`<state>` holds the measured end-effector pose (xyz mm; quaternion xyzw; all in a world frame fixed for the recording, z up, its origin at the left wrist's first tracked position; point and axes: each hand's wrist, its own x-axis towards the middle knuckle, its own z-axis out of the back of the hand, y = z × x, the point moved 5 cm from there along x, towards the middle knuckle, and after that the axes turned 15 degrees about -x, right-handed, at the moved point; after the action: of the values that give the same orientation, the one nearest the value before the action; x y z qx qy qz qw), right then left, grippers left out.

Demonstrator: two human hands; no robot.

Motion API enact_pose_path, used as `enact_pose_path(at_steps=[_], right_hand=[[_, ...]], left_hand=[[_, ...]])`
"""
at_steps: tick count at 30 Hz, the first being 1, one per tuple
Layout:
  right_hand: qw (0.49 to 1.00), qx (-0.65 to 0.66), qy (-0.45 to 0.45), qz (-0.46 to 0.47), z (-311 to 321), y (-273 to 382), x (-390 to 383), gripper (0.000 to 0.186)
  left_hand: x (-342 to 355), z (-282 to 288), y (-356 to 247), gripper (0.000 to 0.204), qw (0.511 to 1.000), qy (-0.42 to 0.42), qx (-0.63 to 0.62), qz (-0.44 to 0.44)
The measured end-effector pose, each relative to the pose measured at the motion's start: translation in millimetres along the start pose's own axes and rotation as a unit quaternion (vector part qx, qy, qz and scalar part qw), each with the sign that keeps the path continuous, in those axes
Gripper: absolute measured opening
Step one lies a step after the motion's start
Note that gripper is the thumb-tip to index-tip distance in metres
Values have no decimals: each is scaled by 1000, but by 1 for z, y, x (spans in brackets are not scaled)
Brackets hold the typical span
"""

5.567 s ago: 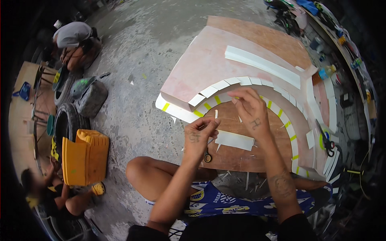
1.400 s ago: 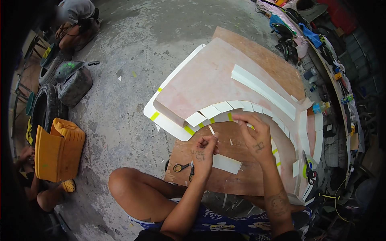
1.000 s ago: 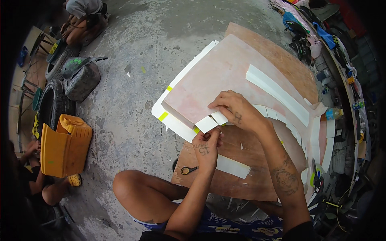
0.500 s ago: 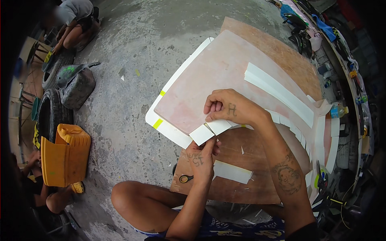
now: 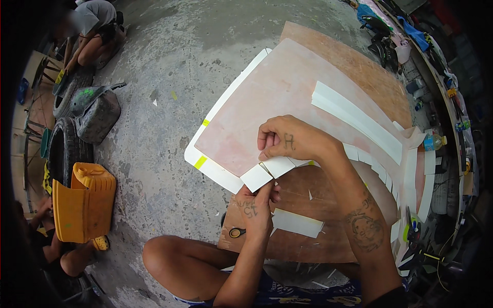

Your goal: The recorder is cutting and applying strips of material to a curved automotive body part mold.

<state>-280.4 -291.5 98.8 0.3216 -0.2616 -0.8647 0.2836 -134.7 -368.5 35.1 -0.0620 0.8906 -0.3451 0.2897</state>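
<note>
A pinkish, flat panel [image 5: 246, 118] lies before me with white card strips along its edges. My left hand [image 5: 254, 208] pinches a small white card piece [image 5: 257, 177] from below, at the panel's near left corner. With its fingers curled in, my right hand [image 5: 295, 137] presses thumb and fingertips on the adjoining white card strip [image 5: 280, 166]. A narrow dark gap shows between the two card pieces. Under my right hand, the fingertips' exact hold is partly hidden.
A brown board [image 5: 328, 205] beneath carries a loose white card piece [image 5: 297, 223] and a black-and-yellow scissors handle [image 5: 236, 232]. A yellow container [image 5: 84, 205], tyres [image 5: 72, 143] and two people are at left. Cluttered items line the right, including a bottle [image 5: 434, 142].
The small card piece has tilted slightly and dropped a little at its near edge. My right hand has shifted slightly left; both hands keep their hold.
</note>
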Motion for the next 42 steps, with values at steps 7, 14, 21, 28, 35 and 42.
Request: enact_pose_path(at_steps=[7, 14, 21, 28, 35, 42], right_hand=[[1000, -7, -8, 5, 0, 0, 1, 25], [1000, -22, -2, -13, -1, 2, 2, 29], [999, -37, -21, -12, 2, 6, 3, 29], [999, -36, -12, -19, 0, 5, 5, 29], [999, -42, -19, -6, 0, 4, 6, 28], [998, -56, -16, 1, 1, 10, 4, 25]], left_hand=[[1, 1, 1, 13, 1000, 6, -13, 2], [0, -1, -1, 11, 1000, 4, -13, 4], [-1, -3, -2, 10, 1000, 1, -25, 5], [-1, -3, -1, 9, 1000, 2, -30, 6], [0, -2, -1, 10, 1000, 5, -23, 8], [0, -1, -1, 11, 1000, 4, -24, 2]])
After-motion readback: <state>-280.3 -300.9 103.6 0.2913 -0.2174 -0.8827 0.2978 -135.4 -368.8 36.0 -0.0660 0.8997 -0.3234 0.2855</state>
